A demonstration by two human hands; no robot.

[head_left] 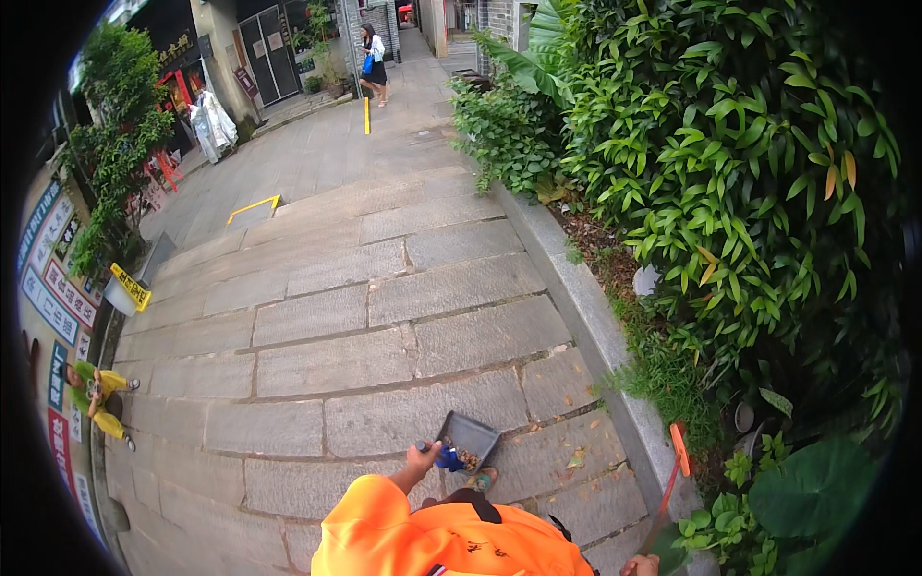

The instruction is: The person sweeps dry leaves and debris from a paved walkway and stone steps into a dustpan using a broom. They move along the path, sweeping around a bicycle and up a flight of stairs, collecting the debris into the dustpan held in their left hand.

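My left hand is closed around the dark handle of a grey dustpan, held low over the paving in front of me. Dry leaves and bits of litter lie in the pan, beside a blue part near its handle. At the lower right, my right hand grips a thin reddish pole. It rises to an orange head, which is at the stone kerb beside the plants; whether it touches the kerb I cannot tell. A shoe shows just below the dustpan.
Broad stone steps stretch ahead, with fallen leaves near the right kerb. Dense green bushes line the right. At left stand a person in green and yellow and a white bin. Another person is farther up the lane.
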